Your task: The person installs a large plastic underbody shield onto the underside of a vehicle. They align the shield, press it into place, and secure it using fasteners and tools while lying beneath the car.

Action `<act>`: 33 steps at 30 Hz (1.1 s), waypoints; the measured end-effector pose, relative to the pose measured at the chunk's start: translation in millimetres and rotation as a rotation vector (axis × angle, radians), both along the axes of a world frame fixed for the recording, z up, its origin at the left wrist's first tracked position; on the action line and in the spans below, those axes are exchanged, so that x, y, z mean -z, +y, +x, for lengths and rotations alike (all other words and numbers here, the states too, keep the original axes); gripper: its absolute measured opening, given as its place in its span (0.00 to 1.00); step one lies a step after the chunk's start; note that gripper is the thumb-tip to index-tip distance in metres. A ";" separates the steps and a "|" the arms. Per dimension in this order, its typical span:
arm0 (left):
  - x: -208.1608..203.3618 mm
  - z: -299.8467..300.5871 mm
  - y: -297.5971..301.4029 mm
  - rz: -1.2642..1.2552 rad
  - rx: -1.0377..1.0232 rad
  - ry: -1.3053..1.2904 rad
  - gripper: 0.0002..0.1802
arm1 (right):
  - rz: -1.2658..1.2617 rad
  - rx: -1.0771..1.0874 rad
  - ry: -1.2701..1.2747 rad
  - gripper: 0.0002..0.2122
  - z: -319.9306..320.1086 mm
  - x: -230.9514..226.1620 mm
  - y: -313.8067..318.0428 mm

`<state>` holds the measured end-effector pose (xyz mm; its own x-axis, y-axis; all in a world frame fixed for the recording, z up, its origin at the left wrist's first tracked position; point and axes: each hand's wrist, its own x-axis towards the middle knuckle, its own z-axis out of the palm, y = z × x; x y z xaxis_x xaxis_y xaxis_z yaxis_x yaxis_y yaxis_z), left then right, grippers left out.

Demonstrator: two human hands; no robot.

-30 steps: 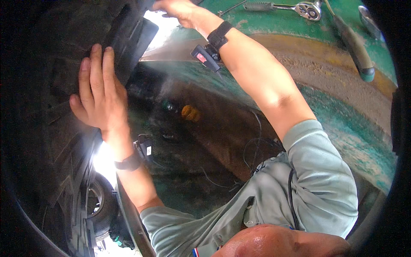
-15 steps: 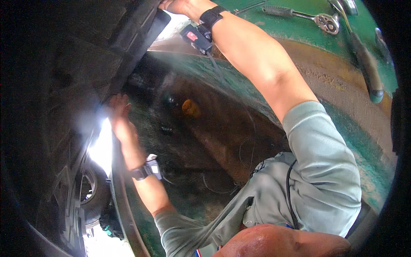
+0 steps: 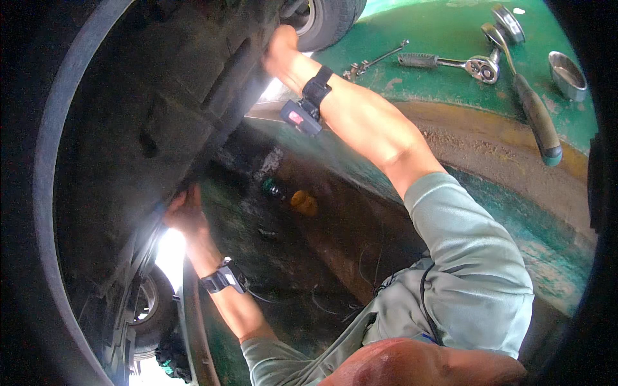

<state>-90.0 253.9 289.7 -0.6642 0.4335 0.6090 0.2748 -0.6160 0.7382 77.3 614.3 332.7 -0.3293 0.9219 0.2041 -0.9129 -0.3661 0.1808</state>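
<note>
The dark underbody panel (image 3: 161, 96) of a vehicle spreads over the left and upper part of the view. My left hand (image 3: 185, 213) is raised against its lower edge, fingers apart and partly in shadow, with nothing visible in them. Farther up along the same edge is my right hand (image 3: 282, 53), its fingers hidden behind the panel. Both wrists wear black straps with small devices.
A green surface at the upper right carries a ratchet (image 3: 450, 62), a long-handled tool (image 3: 537, 119), a metal cup-shaped part (image 3: 568, 76) and a thin rod (image 3: 383, 56). Wheels show at the top (image 3: 331, 26) and lower left (image 3: 149, 302). A dark pit (image 3: 309, 244) lies below my arms.
The view has shifted, bringing the upper wheel and more of the green surface into sight. Both hands stay at the panel's edge; the left hand's fingers now lie closer against it.
</note>
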 end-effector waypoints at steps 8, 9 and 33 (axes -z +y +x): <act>-16.7 16.9 15.0 -0.007 -0.236 0.429 0.26 | 0.695 1.172 -1.519 0.13 -31.3 9.6 59.3; -22.3 14.2 11.5 0.011 -0.247 0.456 0.22 | 0.765 1.366 -1.842 0.13 -34.7 8.7 57.4; -44.9 36.0 26.9 0.099 -0.448 0.774 0.16 | 1.014 1.675 -2.220 0.22 23.8 -26.8 12.6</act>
